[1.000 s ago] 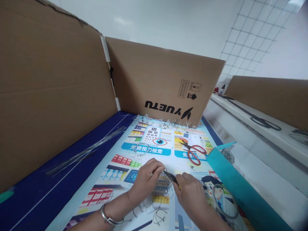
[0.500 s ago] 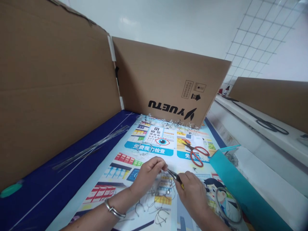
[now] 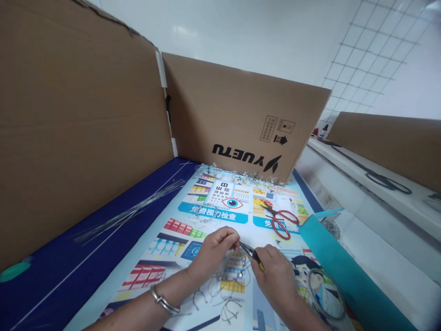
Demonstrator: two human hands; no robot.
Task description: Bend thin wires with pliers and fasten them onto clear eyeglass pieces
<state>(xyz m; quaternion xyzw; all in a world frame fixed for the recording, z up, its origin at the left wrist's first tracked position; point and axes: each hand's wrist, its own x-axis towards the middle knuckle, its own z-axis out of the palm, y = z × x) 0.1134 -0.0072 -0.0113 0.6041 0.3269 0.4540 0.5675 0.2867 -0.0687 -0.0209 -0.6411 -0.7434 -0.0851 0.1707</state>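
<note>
My right hand [image 3: 275, 276] is closed round a pair of pliers [image 3: 247, 249] with dark handles and a bit of yellow, the jaws pointing left. My left hand [image 3: 217, 248] pinches at the jaw tips; the small piece between its fingers is mostly hidden. Below and between the hands lie several thin bent wire pieces [image 3: 229, 310] on the printed poster sheet [image 3: 203, 234]. Beyond my right hand rests a pair of scissors [image 3: 281, 224] with red handles. A coil of wire [image 3: 327, 294] sits right of my right forearm.
Cardboard panels [image 3: 234, 110] wall off the left and far sides. Small wire pieces [image 3: 255, 178] lie along the far panel's foot. Straight wires [image 3: 134, 209] lie on the blue surface at left. An open teal box [image 3: 358, 271] at right holds a wire tangle [image 3: 331, 227].
Both hands stay almost where they were, with the pliers still at the left fingertips. The view has shifted very slightly.
</note>
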